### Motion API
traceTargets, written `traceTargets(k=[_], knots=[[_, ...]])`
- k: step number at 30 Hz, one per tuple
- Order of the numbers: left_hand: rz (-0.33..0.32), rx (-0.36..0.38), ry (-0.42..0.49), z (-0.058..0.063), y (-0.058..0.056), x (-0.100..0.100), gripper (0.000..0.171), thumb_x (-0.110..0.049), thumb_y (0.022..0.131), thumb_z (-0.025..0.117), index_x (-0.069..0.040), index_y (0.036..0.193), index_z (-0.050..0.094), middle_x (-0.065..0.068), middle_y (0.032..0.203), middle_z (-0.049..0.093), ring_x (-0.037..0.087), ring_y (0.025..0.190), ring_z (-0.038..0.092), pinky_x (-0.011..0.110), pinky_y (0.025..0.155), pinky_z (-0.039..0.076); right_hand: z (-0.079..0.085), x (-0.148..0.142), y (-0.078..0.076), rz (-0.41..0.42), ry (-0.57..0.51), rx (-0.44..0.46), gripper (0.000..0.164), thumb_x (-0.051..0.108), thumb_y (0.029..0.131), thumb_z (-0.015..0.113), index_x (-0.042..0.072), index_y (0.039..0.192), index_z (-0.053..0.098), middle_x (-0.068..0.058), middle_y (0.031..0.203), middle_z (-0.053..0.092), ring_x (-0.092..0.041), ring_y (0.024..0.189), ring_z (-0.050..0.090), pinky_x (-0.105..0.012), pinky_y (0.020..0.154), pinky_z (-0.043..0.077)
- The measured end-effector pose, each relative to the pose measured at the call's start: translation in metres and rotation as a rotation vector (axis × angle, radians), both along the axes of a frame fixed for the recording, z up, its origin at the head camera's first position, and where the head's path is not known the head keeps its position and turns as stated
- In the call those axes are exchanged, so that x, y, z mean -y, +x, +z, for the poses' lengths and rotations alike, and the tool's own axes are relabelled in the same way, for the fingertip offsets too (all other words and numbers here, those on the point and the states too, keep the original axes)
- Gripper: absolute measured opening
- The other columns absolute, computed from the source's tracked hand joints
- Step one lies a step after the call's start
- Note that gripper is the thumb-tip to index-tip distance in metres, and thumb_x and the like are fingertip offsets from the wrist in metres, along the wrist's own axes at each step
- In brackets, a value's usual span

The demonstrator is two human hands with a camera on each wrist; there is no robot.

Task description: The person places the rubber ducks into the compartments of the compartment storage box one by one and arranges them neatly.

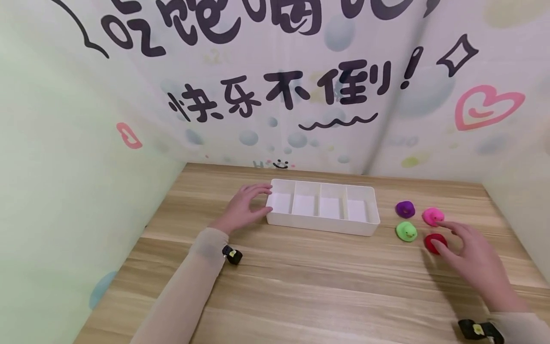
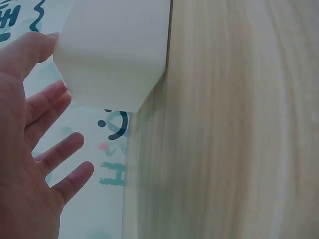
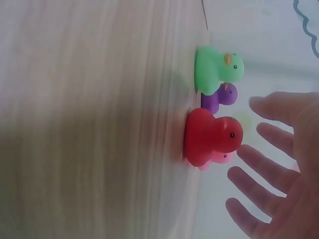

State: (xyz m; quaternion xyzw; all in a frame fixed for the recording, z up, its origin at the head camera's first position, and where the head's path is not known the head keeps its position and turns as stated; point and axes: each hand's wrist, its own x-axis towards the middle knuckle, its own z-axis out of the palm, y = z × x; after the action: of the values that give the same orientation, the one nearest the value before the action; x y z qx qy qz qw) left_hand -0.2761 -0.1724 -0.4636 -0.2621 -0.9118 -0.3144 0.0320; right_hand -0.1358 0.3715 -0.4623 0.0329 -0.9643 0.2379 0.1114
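Note:
A white four-compartment box point(image 1: 318, 224) stands near the back of the table. My left hand point(image 1: 245, 205) is at its left end, thumb and forefingers at the rim, the other fingers spread apart in the left wrist view. Over on the right, my right hand point(image 1: 474, 255) hovers around a red rubber duck point(image 3: 204, 137), fingers extended and holding nothing. Close by sit a green rubber duck point(image 1: 406, 231), a purple rubber duck point(image 1: 405, 209) and a pink rubber duck point(image 1: 433, 216). In the right wrist view the red duck partly hides the pink one.
Wood-grain tabletop point(image 1: 301, 286) extends in front of the box. A printed white backdrop point(image 1: 279, 138) with dark lettering rises behind the table, and pale walls flank both sides. A small black camera is strapped to each wrist.

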Motion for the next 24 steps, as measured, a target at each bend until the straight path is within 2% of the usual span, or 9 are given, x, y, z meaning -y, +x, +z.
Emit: traceTargets(k=[10,14,18,22,24], knots=[[-0.005,0.029,0.028,0.001,-0.001,0.001,0.046,-0.038,0.094,0.076,-0.019,0.134,0.064,-0.008,0.156,0.052,0.026,0.144,0.041,0.052,0.121,0.035,-0.003,-0.01,-0.002,0.04,-0.018,0.03,0.052,0.025,0.087,0.084,0.002,0.129,0.064,-0.033,0.132,0.062,-0.057,0.12,0.053,-0.072,0.089,0.042],[-0.001,0.043,0.031,0.001,-0.002,0.001,0.046,-0.039,0.094,0.076,-0.02,0.134,0.064,-0.009,0.156,0.051,0.025,0.144,0.041,0.052,0.121,0.034,-0.005,-0.012,-0.002,0.038,0.004,0.045,0.047,0.021,0.084,0.087,0.003,0.123,0.067,-0.032,0.126,0.065,-0.054,0.114,0.056,-0.07,0.085,0.044],[-0.004,0.045,0.044,0.0,-0.003,0.002,0.047,-0.039,0.093,0.077,-0.019,0.133,0.065,-0.009,0.155,0.052,0.025,0.145,0.041,0.053,0.121,0.033,-0.007,-0.015,-0.002,0.03,0.025,0.031,0.042,0.013,0.08,0.089,0.006,0.117,0.071,-0.03,0.116,0.069,-0.046,0.103,0.061,-0.055,0.077,0.049],[-0.01,0.042,0.053,-0.001,-0.003,0.002,0.046,-0.038,0.092,0.078,-0.019,0.133,0.065,-0.008,0.154,0.053,0.025,0.145,0.041,0.053,0.122,0.033,-0.01,-0.016,-0.002,0.027,0.041,0.005,0.041,0.011,0.077,0.09,0.007,0.114,0.073,-0.028,0.11,0.072,-0.044,0.097,0.064,-0.039,0.071,0.045],[-0.013,0.038,0.051,-0.001,-0.004,0.002,0.046,-0.038,0.092,0.078,-0.019,0.133,0.065,-0.008,0.154,0.053,0.026,0.146,0.041,0.054,0.122,0.032,-0.011,-0.017,-0.001,0.02,0.051,-0.001,0.041,0.011,0.076,0.09,0.006,0.113,0.073,-0.027,0.108,0.072,-0.044,0.095,0.064,-0.037,0.069,0.044]])
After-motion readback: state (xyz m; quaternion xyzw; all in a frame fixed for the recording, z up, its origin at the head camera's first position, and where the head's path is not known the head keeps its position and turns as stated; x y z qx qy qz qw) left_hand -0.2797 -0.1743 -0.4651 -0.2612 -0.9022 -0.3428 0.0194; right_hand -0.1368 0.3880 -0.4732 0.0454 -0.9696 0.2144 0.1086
